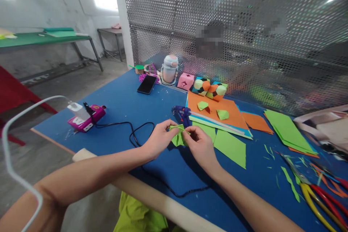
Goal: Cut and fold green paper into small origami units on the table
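Note:
Between both hands, over the blue table [116,105], is a folded piece of lime-green paper [179,138] with creases across it. My left hand [161,138] pinches its left edge. The fingers of my right hand [199,146] close on its right edge. Just beyond my hands lies a blue glue gun [182,113] with a clear glue stick [217,122] reaching out behind it. To the right of my right hand is a flat green paper square [231,146]. Two small folded green pieces, one [202,106] left of the other [223,114], rest on orange paper [231,103].
A magenta power strip [86,117] with a black cord sits at left. Scissors [307,188] and paper scraps lie at right, near a green paper stack [289,132]. A phone [146,84], a bottle [170,69] and paper balls [202,85] line the back.

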Motion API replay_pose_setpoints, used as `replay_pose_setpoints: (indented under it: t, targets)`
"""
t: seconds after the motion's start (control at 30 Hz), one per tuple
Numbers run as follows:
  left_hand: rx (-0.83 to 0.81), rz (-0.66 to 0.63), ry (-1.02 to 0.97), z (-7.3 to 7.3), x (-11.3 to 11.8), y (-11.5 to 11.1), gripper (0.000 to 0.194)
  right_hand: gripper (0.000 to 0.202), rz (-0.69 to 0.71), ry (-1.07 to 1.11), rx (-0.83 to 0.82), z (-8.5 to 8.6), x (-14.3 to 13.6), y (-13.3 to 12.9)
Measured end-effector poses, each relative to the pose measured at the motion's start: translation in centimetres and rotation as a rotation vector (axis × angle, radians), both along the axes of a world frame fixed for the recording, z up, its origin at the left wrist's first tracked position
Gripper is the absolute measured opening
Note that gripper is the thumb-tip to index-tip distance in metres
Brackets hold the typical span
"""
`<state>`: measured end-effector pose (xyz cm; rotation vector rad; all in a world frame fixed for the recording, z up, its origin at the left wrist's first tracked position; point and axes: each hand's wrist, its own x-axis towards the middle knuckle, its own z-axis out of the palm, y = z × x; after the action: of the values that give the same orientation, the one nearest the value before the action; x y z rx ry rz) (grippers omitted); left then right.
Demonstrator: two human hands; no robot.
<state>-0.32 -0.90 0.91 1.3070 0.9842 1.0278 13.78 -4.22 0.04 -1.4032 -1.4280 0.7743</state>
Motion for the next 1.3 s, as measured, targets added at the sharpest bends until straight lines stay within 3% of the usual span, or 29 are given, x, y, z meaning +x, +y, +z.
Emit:
replay_pose_setpoints:
  t: [0.23,0.57,0.9,1.3]
  targets:
    - [0.020,-0.017,0.075,0.13,-0.05,-0.04,0.016,0.024,0.013,0.099,-0.027,-0.36,-0.18,0.08]
    - [0.059,-0.014,0.167,-0.08,-0.17,0.03,0.007,0.015,-0.009,0.022,0.052,-0.56,-0.43,-0.05]
    - [0.014,-0.026,0.123,0.37,-0.06,-0.01,0.011,0.016,-0.028,-0.002,0.073,-0.72,-0.44,-0.03]
    - [0.088,0.013,0.163,0.21,-0.14,0.14,0.015,0.022,-0.003,0.050,0.054,-0.91,-0.35,-0.03]
